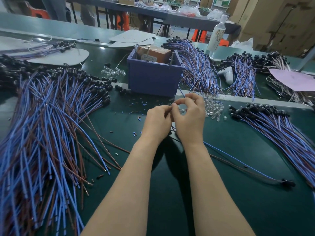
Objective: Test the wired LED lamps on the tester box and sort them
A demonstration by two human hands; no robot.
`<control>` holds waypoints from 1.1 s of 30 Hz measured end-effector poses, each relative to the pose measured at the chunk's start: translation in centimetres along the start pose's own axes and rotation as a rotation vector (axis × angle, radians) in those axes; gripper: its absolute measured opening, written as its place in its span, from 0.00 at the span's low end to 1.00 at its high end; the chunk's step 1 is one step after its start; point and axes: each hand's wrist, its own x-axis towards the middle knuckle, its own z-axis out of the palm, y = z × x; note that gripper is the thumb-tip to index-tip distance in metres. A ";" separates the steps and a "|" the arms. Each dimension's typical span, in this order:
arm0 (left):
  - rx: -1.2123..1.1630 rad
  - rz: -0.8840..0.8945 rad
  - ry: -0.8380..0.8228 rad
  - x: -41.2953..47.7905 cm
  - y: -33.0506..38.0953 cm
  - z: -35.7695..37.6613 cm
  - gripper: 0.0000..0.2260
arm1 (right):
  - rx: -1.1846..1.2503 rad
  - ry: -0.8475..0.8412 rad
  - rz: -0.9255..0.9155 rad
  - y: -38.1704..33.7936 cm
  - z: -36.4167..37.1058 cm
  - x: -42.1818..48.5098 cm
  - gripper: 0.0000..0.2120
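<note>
My left hand point(157, 122) and my right hand point(190, 119) meet in front of the blue tester box point(154, 78). Both pinch a small clear LED lamp point(174, 104) between thumb and fingertips; its thin wires run down under my palms, mostly hidden. The tester box holds a brown block with upright metal nails. A big pile of blue and brown wired lamps point(51, 126) with black holders lies at the left. Another bundle of wired lamps point(279, 126) lies at the right. Loose clear LEDs point(214, 109) are heaped just right of my hands.
One single wired lamp point(247, 167) lies across the green mat at the right. Cut bits of wire insulation point(136, 108) are scattered near the box. More wire bundles point(199, 68), a white bottle point(216, 34), a white tool point(226, 74) and a pink sheet point(293, 79) sit behind.
</note>
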 end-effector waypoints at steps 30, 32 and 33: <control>-0.754 -0.244 0.302 0.9 0.1 -1.3 0.08 | 0.232 -0.565 0.229 -0.1 -1.7 0.5 0.05; -0.742 -0.240 0.266 0.8 0.3 -1.1 0.06 | 0.317 -0.474 0.238 -0.3 -0.9 0.5 0.06; -0.714 -0.240 0.236 0.7 0.3 -1.0 0.06 | 0.359 -0.430 0.249 -0.4 -0.5 0.5 0.06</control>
